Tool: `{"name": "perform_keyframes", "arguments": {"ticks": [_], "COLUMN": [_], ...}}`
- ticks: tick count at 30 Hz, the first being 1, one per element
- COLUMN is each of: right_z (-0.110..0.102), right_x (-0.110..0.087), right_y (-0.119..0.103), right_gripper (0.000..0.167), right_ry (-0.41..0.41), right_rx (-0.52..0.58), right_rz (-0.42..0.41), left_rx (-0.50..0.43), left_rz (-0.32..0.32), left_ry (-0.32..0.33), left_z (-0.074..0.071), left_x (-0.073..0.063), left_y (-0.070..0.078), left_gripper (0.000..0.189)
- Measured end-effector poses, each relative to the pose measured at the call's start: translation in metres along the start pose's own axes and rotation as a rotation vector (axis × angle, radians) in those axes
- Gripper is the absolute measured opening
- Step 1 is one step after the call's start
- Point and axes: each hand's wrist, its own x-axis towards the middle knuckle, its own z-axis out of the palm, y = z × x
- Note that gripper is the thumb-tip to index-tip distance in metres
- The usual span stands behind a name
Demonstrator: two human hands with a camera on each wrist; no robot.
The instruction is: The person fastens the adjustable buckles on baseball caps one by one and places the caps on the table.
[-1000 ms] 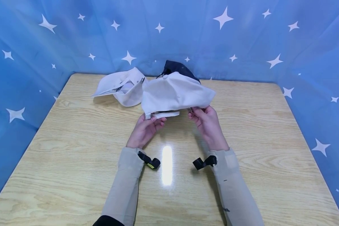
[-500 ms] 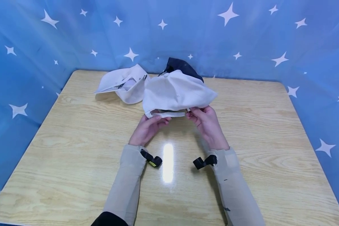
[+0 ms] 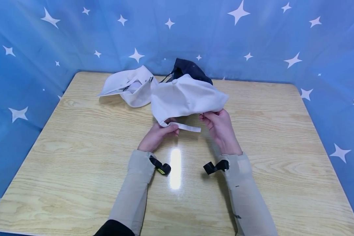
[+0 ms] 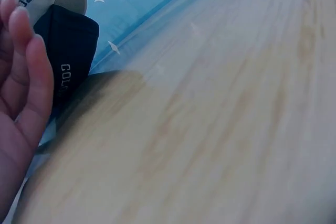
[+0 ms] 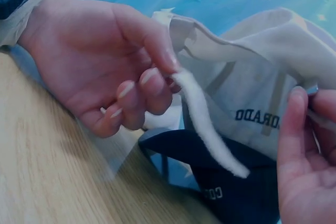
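A white baseball cap (image 3: pixel 188 98) is held up over the table, its rear opening facing me. My left hand (image 3: pixel 159 133) pinches the cap's white back strap (image 3: pixel 191 128) near its root. The strap's loose end sticks out to the right, curving downward in the right wrist view. On the opening's other side my right hand (image 3: pixel 220 129) pinches the cap's edge, where a small metal buckle (image 5: pixel 313 89) shows at the fingertips. Dark lettering (image 5: pixel 252 116) is visible inside the cap. Only part of my left hand (image 4: pixel 26 93) appears in the left wrist view.
Behind the held cap lies a dark navy cap (image 3: pixel 191 69) with pale lettering. Another white cap (image 3: pixel 129 86) rests on its left, opening showing. They sit at the far edge of the wooden table (image 3: pixel 283 147), before a blue starry curtain (image 3: pixel 265 36).
The strap, which stretched across the opening close to my right hand, now hangs lower with its end apart from that hand. My left hand has shifted slightly right.
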Motion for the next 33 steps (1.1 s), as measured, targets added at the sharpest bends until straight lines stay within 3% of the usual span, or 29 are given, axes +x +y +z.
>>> {"name": "perform_keyframes", "arguments": {"ticks": [5, 8, 14, 21, 25, 30, 33], "right_z": [0.000, -0.001, 0.000, 0.002, 0.001, -0.002, -0.001], "right_x": [-0.001, -0.001, -0.002, -0.003, -0.004, -0.006, -0.008], "right_y": [-0.002, -0.002, -0.003, -0.004, -0.005, -0.006, -0.007], "right_gripper": [0.018, 0.018, 0.021, 0.021, 0.017, 0.013, 0.014], "right_ry": [0.000, 0.000, -0.015, -0.063, -0.099, -0.187, -0.243], "right_rx": [0.029, 0.024, 0.007, 0.001, 0.058, 0.224, 0.211], "right_rz": [-0.005, -0.002, 0.022, 0.071, 0.106, 0.177, 0.204], "left_rx": [0.074, 0.049, -0.122, -0.336, -0.378, -0.379, -0.348], "left_rz": [-0.008, 0.004, 0.076, 0.116, 0.152, 0.192, 0.217], "left_ry": [0.000, -0.007, -0.054, -0.132, -0.152, -0.151, -0.148], "left_z": [-0.003, -0.002, 0.001, 0.006, 0.009, 0.013, 0.016], "left_x": [0.002, 0.002, 0.000, 0.001, 0.002, 0.002, 0.001], "left_y": [-0.009, -0.007, 0.004, 0.008, 0.010, 0.015, 0.019], "left_gripper": [0.033, 0.034, 0.028, 0.018, 0.023, 0.029, 0.026]}}
